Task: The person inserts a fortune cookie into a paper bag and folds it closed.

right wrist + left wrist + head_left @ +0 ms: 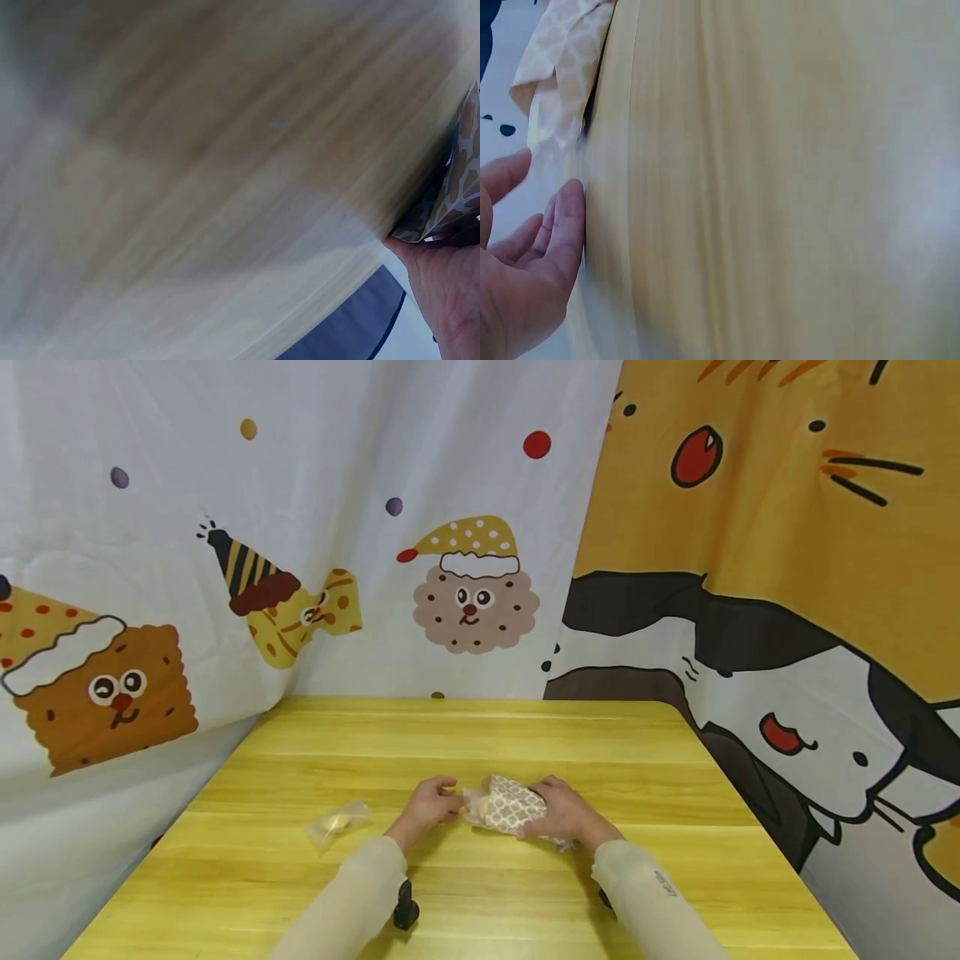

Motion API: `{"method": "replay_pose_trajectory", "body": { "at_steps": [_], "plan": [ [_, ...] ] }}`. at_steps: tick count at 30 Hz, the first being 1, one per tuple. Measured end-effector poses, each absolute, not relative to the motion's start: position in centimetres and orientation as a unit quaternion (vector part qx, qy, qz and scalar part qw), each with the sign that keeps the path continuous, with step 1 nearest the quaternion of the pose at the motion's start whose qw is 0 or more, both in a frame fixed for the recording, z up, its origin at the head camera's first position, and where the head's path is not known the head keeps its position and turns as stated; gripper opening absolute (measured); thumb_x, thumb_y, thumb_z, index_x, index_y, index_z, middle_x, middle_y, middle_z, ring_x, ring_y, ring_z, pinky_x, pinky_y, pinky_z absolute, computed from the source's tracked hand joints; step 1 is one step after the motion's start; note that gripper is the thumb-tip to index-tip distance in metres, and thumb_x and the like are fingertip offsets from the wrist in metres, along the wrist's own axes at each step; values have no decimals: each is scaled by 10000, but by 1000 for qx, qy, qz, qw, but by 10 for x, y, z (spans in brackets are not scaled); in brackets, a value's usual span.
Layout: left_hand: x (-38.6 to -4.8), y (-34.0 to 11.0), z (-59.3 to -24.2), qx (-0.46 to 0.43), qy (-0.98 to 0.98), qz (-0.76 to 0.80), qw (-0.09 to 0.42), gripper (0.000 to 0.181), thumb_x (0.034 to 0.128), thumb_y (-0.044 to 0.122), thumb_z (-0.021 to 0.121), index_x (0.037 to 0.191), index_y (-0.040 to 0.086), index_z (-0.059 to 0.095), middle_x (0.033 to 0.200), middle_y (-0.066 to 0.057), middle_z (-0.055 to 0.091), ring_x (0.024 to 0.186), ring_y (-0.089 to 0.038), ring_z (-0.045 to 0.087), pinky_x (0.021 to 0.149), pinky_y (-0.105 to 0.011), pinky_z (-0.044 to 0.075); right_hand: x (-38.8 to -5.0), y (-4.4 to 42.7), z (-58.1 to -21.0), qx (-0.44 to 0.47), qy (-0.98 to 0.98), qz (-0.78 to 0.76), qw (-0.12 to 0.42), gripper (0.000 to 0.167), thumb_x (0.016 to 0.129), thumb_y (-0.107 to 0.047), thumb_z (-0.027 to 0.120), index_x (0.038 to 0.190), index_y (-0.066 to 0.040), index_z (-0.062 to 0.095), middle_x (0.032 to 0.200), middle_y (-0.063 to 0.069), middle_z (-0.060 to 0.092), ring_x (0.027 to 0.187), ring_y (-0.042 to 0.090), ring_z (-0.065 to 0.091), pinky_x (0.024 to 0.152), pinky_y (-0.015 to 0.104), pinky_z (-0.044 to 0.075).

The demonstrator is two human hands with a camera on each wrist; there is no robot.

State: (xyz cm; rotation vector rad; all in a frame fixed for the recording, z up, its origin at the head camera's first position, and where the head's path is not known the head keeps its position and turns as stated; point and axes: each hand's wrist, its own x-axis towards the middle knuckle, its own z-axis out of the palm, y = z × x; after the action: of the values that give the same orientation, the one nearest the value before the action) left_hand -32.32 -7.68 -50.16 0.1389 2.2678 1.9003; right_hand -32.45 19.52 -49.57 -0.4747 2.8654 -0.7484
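A packet (516,803) with a white lattice pattern on beige lies at the middle of the table, with clear plastic at its left end. My right hand (561,810) grips its right part, the thumb on the near side and the fingers over the far side. In the right wrist view only an edge of the packet (457,180) shows beside the hand. My left hand (430,810) is by the plastic end, thumb and fingers apart. The left wrist view shows a gap between the left thumb and fingers, near the packet (570,60); whether a fingertip touches the plastic I cannot tell.
A small clear plastic bag (337,823) with something yellowish inside lies to the left of my left hand. The wood-grain table (480,735) runs back to a cartoon-printed curtain (465,460) behind and on both sides.
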Motion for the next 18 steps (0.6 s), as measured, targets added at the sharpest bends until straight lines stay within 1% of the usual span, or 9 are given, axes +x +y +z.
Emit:
{"method": "replay_pose_trajectory", "body": {
  "at_steps": [4, 9, 15, 18],
  "plan": [
    [-319, -68, -501, 47, 761, 642, 84, 423, 905, -18, 676, 1270, -168, 524, 983, -195, 620, 776, -244, 674, 711, -387, 592, -325, 194, -495, -159, 954, -245, 67, 975, 686, -620, 829, 1441, -91, 515, 1417, 128, 461, 1260, 335, 476, 1014, 522, 427],
    [-315, -57, -498, 59, 753, 649, 94, 393, 906, -40, 672, 1263, -141, 545, 954, -165, 612, 772, -231, 670, 719, -394, 589, -324, 194, -496, -158, 954, -246, 65, 973, 682, -630, 825, 1438, -98, 521, 1411, 125, 466, 1250, 330, 483, 1004, 516, 436],
    [-314, -55, -498, 42, 755, 650, 73, 322, 899, -78, 643, 1210, -135, 586, 890, -136, 594, 747, -252, 650, 698, -399, 589, -324, 194, -497, -158, 954, -245, 70, 994, 688, -647, 813, 1455, -98, 500, 1432, 129, 448, 1280, 343, 461, 1015, 530, 427],
    [-314, -52, -498, 49, 754, 652, 70, 283, 893, -85, 638, 1167, -143, 604, 858, -112, 581, 711, -216, 634, 678, -377, 587, -324, 195, -496, -159, 954, -244, 68, 988, 686, -639, 819, 1446, -91, 507, 1422, 135, 455, 1267, 351, 471, 1003, 536, 433]
  ]
}}
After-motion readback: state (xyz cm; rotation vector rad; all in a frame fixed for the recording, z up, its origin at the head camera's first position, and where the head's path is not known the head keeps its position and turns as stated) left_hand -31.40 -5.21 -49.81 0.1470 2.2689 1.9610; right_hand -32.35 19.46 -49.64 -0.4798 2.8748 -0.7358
